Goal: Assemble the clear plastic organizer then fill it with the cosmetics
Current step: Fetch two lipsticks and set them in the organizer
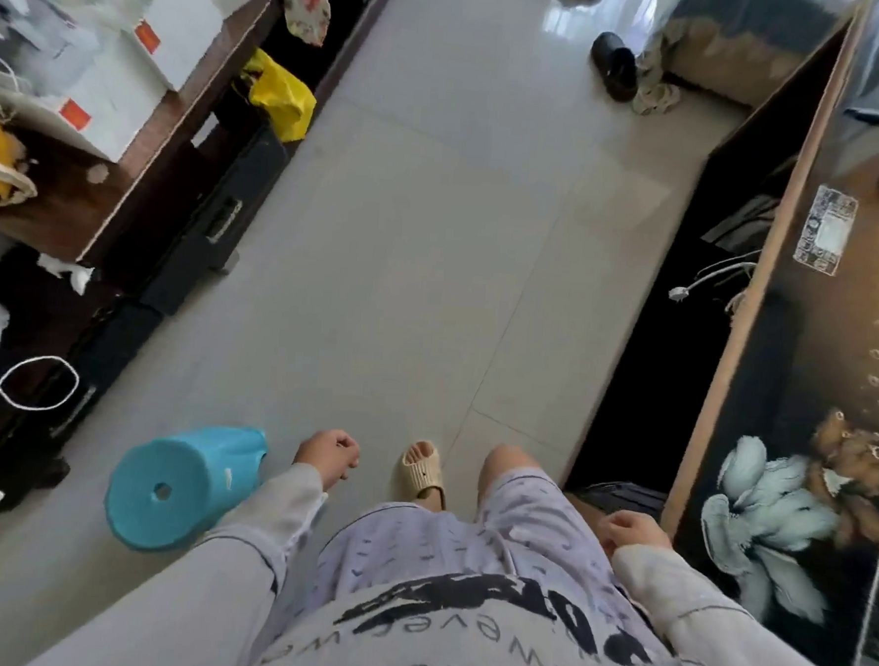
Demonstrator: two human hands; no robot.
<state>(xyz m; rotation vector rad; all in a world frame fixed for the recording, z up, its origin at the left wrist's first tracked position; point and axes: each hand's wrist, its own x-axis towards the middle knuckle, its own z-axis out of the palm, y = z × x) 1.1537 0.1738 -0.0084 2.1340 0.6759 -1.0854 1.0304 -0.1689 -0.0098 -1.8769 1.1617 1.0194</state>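
Looking down at the tiled floor (pixel 433 229), we find neither the clear organizer nor any cosmetics in view, so we judge the task not yet begun, with assembly and filling both left to do. Our left hand (pixel 327 459) hangs with fingers loosely curled around nothing, near the blue stool (pixel 186 487). Our right hand (pixel 631 532) hangs loosely curled too, seemingly empty, beside the dark table (pixel 837 357).
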